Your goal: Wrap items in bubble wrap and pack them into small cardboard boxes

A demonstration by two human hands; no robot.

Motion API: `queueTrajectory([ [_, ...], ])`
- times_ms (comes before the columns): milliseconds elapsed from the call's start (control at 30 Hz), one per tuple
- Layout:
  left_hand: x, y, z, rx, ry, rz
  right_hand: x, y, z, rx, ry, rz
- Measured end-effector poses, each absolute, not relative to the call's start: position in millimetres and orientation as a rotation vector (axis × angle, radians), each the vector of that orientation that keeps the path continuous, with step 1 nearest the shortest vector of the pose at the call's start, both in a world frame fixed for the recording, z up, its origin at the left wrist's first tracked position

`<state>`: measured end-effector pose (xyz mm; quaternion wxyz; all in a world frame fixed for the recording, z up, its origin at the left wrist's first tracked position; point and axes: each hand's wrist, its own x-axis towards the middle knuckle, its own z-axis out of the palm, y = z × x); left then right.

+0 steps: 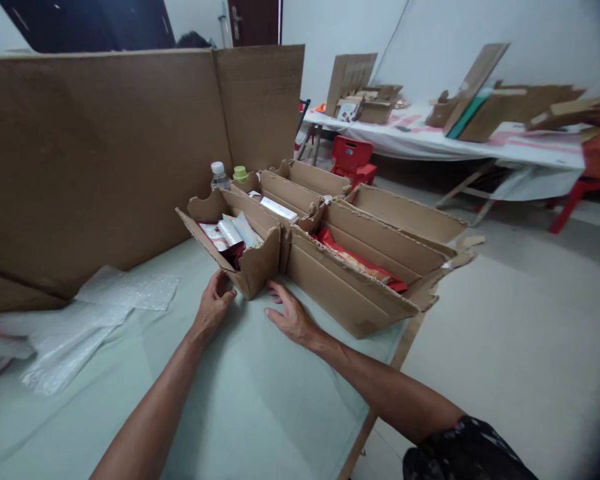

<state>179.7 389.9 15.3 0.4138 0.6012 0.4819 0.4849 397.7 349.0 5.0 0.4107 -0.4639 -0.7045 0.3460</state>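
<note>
A small open cardboard box (260, 267) stands on the table, holding several plastic-wrapped packets (233, 233) and a dark red packet. My left hand (215, 305) is at its lower left side, fingers loosely bent and thumb apart. On the other side my right hand (291, 317) lies by the lower right corner, fingers stretched out and spread, fingertips at or close to the cardboard. Neither hand grips anything that I can see. Right of this box sits a longer cardboard box (345, 280) with red packets (355, 257) inside.
More open boxes (295, 193) stand behind, one with a white carton (279, 208). A clear bottle (220, 177) and a green cap (240, 174) show beyond. Bubble wrap (105, 307) lies left, before a tall cardboard panel (105, 153). The table edge (380, 407) runs at right.
</note>
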Motion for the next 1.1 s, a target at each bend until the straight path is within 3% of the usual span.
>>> queueTrajectory([
  [233,176.8,287.4,5.3,1.835,1.395,1.033,398.5,350.1,9.3,-1.045,-2.295,0.481],
  [500,145.4,156.0,23.9,2.101,1.647,0.577,385.4,350.0,-6.4,-1.001,-2.459,0.16],
  [633,128.4,101.5,26.7,2.095,1.66,0.584,351.1,329.5,-14.6,-0.845,-2.573,0.058],
  [767,85.5,66.6,27.6,2.113,1.663,0.767,287.0,293.1,-13.4,-0.635,-2.68,0.1],
  [867,13.3,54.9,41.8,1.979,2.091,1.01,226.0,253.0,-2.4,-0.474,-2.781,0.25],
  [1100,-218.0,28.4,153.1,1.179,3.033,1.285,120.4,169.1,31.8,-0.092,-3.022,0.668],
])
